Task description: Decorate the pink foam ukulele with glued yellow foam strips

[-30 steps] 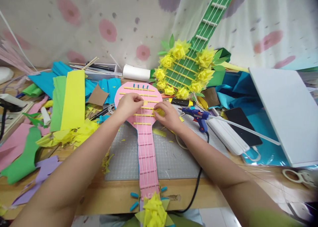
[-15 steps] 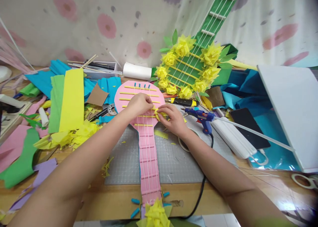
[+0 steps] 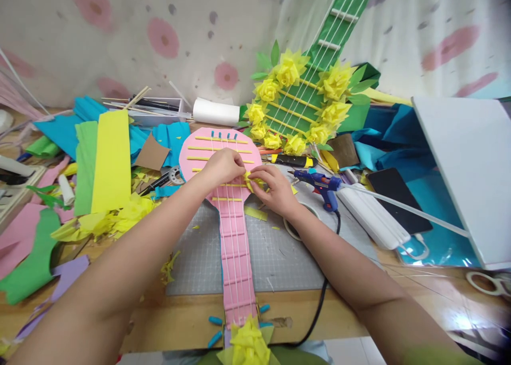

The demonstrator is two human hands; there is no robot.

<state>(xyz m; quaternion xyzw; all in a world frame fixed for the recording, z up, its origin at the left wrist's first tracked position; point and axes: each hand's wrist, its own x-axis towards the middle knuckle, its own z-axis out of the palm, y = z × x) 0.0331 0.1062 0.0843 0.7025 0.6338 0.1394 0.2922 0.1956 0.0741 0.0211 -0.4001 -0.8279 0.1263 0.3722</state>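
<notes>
A pink paper guitar (image 3: 233, 232) with yellow strips, white strings and blue pegs lies lengthwise before me, its rounded body at the far end. Over that body, my left hand (image 3: 224, 167) is closed in a pinch at the near side of a small yellow crepe paper piece (image 3: 249, 182). My right hand (image 3: 274, 190) grips the same piece from the right, at the body's edge. Fingers cover most of it, so its exact shape is hidden. A yellow paper flower (image 3: 249, 343) sits on the guitar's near end.
A green paper guitar (image 3: 297, 107) ringed with yellow flowers leans at the back. Right of my hands lie a blue glue gun (image 3: 321, 187), a tape roll (image 3: 293, 229), a white power strip (image 3: 371, 216) and a phone (image 3: 399, 200). Crepe paper sheets (image 3: 112, 160) crowd the left.
The whole view has shifted slightly, with things appearing a little further left and up. Both hands stay at the yellow piece, with only small finger movement.
</notes>
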